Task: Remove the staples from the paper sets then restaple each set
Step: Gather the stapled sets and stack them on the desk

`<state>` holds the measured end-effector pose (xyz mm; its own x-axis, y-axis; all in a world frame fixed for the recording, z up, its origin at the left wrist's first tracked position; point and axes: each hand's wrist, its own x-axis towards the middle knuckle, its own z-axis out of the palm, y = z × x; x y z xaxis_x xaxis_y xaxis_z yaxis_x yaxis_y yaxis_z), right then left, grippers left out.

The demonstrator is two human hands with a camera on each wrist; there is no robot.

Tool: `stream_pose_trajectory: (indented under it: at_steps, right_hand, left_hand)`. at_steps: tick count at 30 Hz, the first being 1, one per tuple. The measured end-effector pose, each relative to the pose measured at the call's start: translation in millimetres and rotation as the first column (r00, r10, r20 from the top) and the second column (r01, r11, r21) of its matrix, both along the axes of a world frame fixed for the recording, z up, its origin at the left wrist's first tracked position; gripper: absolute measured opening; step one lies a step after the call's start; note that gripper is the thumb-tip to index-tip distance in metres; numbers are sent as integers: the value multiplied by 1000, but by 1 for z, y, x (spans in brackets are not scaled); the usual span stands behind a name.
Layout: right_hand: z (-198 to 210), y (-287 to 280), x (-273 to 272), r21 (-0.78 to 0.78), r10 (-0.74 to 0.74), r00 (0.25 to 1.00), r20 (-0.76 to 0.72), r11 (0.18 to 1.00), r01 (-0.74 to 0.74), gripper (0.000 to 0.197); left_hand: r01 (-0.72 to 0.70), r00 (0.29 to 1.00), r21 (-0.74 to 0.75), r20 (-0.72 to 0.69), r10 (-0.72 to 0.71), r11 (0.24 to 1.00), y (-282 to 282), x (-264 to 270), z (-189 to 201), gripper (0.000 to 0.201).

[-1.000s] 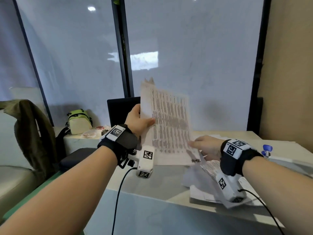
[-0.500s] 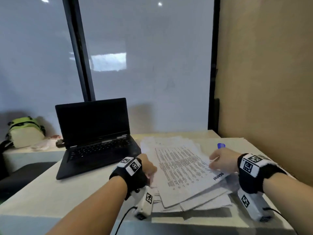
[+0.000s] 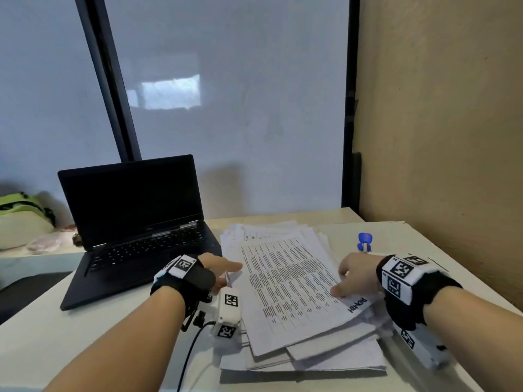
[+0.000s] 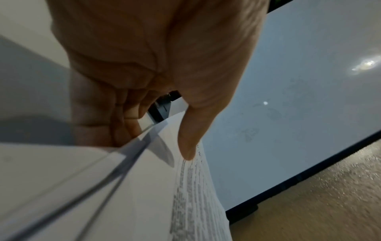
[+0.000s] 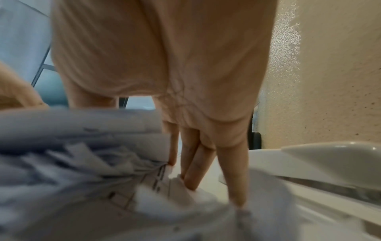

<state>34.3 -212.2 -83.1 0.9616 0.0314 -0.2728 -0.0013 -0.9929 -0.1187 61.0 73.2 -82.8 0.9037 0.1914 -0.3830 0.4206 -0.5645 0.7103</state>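
Since a second ago the printed set has come down from upright in front of the glass to flat on the pile; half a second ago it lay there already, and both hands have barely shifted since.

Head view: top paper set (image 3: 285, 281) lies printed side up on the stack of paper sets (image 3: 334, 360), which sits on the pale surface (image 3: 85, 335) right of the open laptop (image 3: 133, 222). Left hand (image 3: 219, 271) at the set's left edge, thumb extended onto the sheet. Right hand (image 3: 358, 274) at the right edge, fingers bent down onto the paper near the printed corner word. A blue-topped object (image 3: 364, 241) stands beyond the right hand, near the tan wall (image 3: 438, 137); too small to identify. A green-and-cream bag (image 3: 22, 216) sits far left.

Left wrist view: left hand (image 4: 144, 73) pinches the sheet edge, thumb (image 4: 188, 143) on top of the printed paper (image 4: 185, 195), fingers (image 4: 123, 117) curled beneath. Grip clamped on the top paper set.

Right wrist view: blurred. Right hand (image 5: 164, 73) points down, fingers (image 5: 195, 164) straight and slightly apart, tips pressing into the layered paper edges (image 5: 92, 154). Grip spread, nothing enclosed. A pale curved object (image 5: 329, 154) lies to the right; I cannot tell what it is.
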Motion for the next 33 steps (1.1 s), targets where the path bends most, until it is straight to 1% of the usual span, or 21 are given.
stream_pose_trajectory:
  at_steps: [2, 4, 5, 7, 8, 9, 10, 11, 13, 16, 18, 19, 20, 22, 23, 25, 27, 28, 30, 31, 33]
  right_hand:
    - [0, 1, 2, -21, 8, 1000, -3, 1000, -8, 41]
    - [0, 0, 5, -32, 27, 1000, -10, 999, -27, 44]
    - [-1, -2, 5, -27, 32, 999, -11, 999, -33, 48]
    - [-2, -6, 5, -9, 17, 1000, 3, 1000, -17, 66]
    - [-2, -7, 5, -6, 12, 1000, 11, 1000, -12, 72]
    - [-2, -8, 4, -4, 13, 1000, 15, 1000, -13, 74]
    - [-1, -8, 5, -5, 16, 1000, 11, 1000, -16, 75]
    - [-1, -8, 5, -8, 22, 1000, 3, 1000, -22, 75]
    - [1, -8, 5, -14, 28, 1000, -8, 1000, -28, 73]
    - [-2, -11, 5, 1, 24, 1000, -15, 1000, -24, 73]
    - [-2, -14, 3, 33, 6, 1000, -11, 999, -6, 77]
    - [-1, -16, 3, 62, -5, 1000, -16, 998, 6, 80]
    - [1, -18, 2, 98, -20, 999, -30, 995, 23, 83]
    - [5, -23, 0, 188, -70, 996, -56, 979, 79, 89]
    - [8, -26, 0, 247, -102, 993, -59, 962, 114, 93]
    - [15, -28, -3, 392, -174, 984, -23, 904, 169, 105]
    - [21, -28, -2, 558, -238, 970, 52, 813, 169, 111]
    - [25, -26, -3, 661, -267, 960, 80, 735, 149, 113]
    - [33, -21, -1, 851, -301, 948, 100, 520, 75, 122]
    - [38, -17, -2, 911, -295, 950, 103, 412, 29, 126]
    - [52, -5, -3, 964, -230, 965, 125, 258, -63, 127]
  left_hand:
    - [54, 998, 40, -33, -53, 998, -4, -2, 0, 37]
    - [86, 996, 92, -19, -84, 992, -11, 3, -4, 37]
    - [98, 995, 122, 1, -99, 988, -16, 6, -6, 45]
    - [134, 990, 200, 1, -138, 971, -21, 12, -5, 62]
    - [145, 988, 212, 11, -151, 966, -23, 13, -2, 62]
    - [153, 987, 208, 17, -159, 966, -24, 13, 1, 56]
    - [143, 988, 213, 27, -152, 966, -26, 14, 3, 48]
    - [107, 992, 216, 45, -119, 971, -27, 13, 4, 46]
    - [36, 994, 224, 93, -58, 974, -33, 9, 5, 53]
    - [28, 987, 216, 148, -61, 976, -39, 12, 3, 52]
    - [-10, 979, 209, 201, -33, 978, -40, 10, 1, 58]
    - [-34, 971, 173, 239, -9, 984, -39, 13, -1, 60]
    - [-47, 957, 94, 289, 18, 994, -38, 13, -2, 61]
    - [-34, 926, -51, 374, 50, 998, -38, 7, 2, 56]
    - [-8, 909, -92, 414, 46, 996, -36, 3, 5, 52]
    - [41, 860, -168, 507, 50, 985, -30, -7, 14, 44]
    - [122, 801, -304, 592, 87, 945, -22, -20, 28, 46]
    - [165, 774, -360, 625, 106, 918, -16, -26, 35, 48]
    - [225, 732, -417, 669, 129, 881, -4, -35, 47, 50]
    - [256, 716, -428, 686, 127, 867, 2, -39, 52, 51]
    - [302, 684, -438, 718, 128, 847, 11, -44, 63, 54]
